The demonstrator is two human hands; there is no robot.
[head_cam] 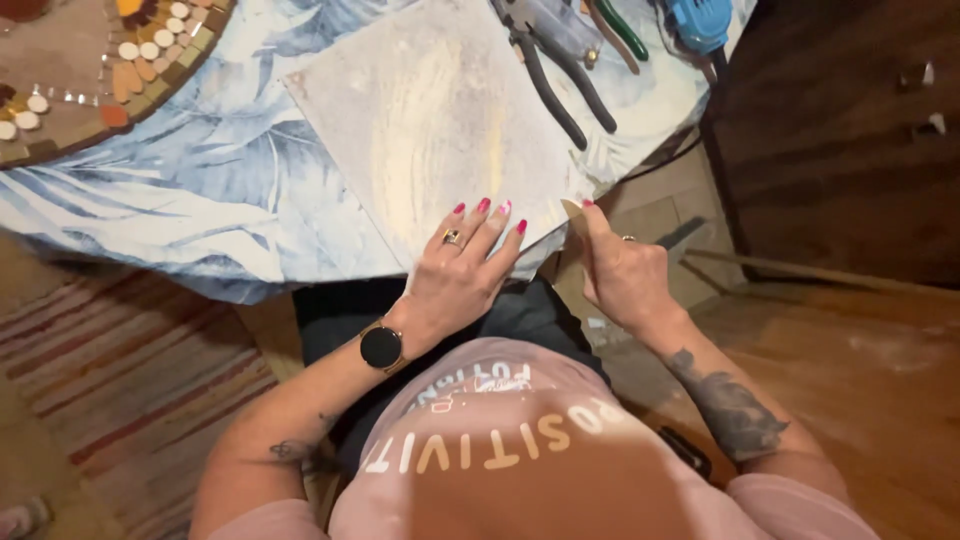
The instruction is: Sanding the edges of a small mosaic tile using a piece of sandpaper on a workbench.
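Far left on the tabletop (190, 200) we note a round mosaic (120, 60) of orange and cream pieces. Next, a large pale tile (430, 110) lies flat on the leaf-print cloth, its near corner overhanging the edge. Our left hand (460, 275) (ring, pink nails) rests fingers spread flat on that corner, pressing rather than gripping. Our right hand (620, 275) is curled around a small tan piece (574, 212) at the tile's edge. Pliers (560, 70) lie beyond.
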